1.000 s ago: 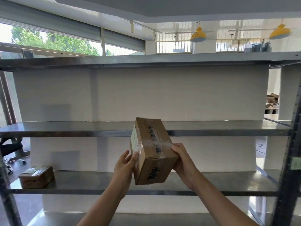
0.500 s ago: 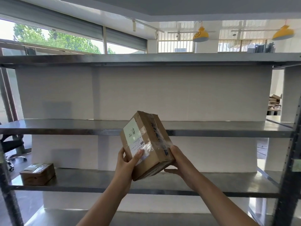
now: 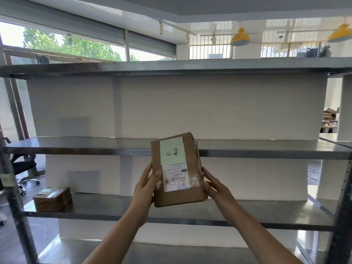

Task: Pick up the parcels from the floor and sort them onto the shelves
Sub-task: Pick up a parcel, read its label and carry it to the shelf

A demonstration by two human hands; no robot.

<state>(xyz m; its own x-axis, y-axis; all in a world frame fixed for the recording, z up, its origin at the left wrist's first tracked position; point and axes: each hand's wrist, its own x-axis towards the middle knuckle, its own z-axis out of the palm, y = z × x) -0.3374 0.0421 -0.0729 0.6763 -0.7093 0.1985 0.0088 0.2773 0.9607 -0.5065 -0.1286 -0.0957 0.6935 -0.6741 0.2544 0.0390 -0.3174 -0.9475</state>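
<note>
**Both hands holding up a labelled parcel**

The left hand and right hand are gripping a brown cardboard parcel by its lower sides, holding it upright in the air before the middle shelf. It is showing a pale green handwritten label above a white barcode label, under crinkled clear tape.

Brown taped parcel, label facing near, held upright before the middle shelf. A second parcel lies left on the lower shelf.
</note>
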